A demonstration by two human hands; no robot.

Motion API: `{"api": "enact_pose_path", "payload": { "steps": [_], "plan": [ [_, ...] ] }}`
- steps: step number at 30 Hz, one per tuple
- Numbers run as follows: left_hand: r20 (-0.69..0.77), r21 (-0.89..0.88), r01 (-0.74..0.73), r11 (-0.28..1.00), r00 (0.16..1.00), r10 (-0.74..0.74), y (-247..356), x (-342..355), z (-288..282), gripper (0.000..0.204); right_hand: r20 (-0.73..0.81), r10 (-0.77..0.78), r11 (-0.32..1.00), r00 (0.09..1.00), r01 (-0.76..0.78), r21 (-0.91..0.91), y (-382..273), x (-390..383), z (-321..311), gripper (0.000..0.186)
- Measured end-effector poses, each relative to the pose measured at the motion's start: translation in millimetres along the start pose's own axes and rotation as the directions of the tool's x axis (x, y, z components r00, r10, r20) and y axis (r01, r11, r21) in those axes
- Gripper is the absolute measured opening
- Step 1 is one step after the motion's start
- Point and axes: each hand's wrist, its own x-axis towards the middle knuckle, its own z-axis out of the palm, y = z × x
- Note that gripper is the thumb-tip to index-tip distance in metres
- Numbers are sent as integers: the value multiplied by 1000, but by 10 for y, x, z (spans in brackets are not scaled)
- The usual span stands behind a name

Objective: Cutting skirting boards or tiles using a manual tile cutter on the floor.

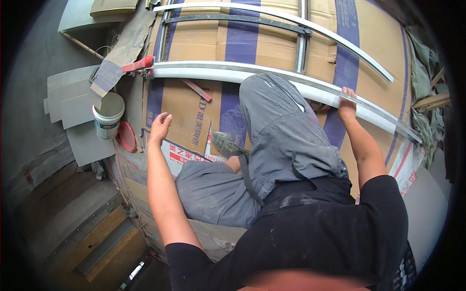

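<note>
My left hand (160, 127) hangs above the cardboard at the left, loosely curved, holding nothing. My right hand (347, 103) grips a long white strip (204, 72) under a grey metal rail (407, 131), right of my raised knee. A red-handled fitting (141, 64) sits at the rail's left end, with a short red bar (196, 89) just below. Above, a thinner white strip (366, 58) crosses a dark metal frame (233, 20) on printed cardboard sheets (174, 111).
A white bucket (108, 123), a red lid (126, 138) and grey boards (80, 138) stand at the left. Steps (77, 213) drop away at the lower left. Crumpled sheeting (422, 68) and wooden pieces (432, 104) lie along the right edge.
</note>
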Motion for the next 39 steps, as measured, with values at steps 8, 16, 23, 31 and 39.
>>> {"api": "enact_pose_path", "payload": {
  "steps": [8, 16, 23, 31, 39],
  "plan": [
    [-4, 84, -152, 985, 988, 153, 132, 35, 127, 56, -28, 64, 996, 998, -66, -66, -153, 45, -6, 60],
    [13, 73, -57, 996, 998, 56, -156, -118, 153, 58, -84, 32, 995, 996, -40, -89, -150, 47, -6, 59],
    [-3, 79, -112, 991, 994, 113, -1, -79, 240, 57, -85, 44, 993, 995, -54, -110, -129, 23, -15, 57],
    [9, 110, -141, 984, 990, 141, 4, -26, 184, 55, -127, 28, 990, 992, -44, -131, -168, 38, 62, 50],
    [6, 71, -122, 990, 992, 122, -23, -42, 177, 55, -94, 48, 993, 994, -58, -102, -178, 36, -2, 49]
  ]
}}
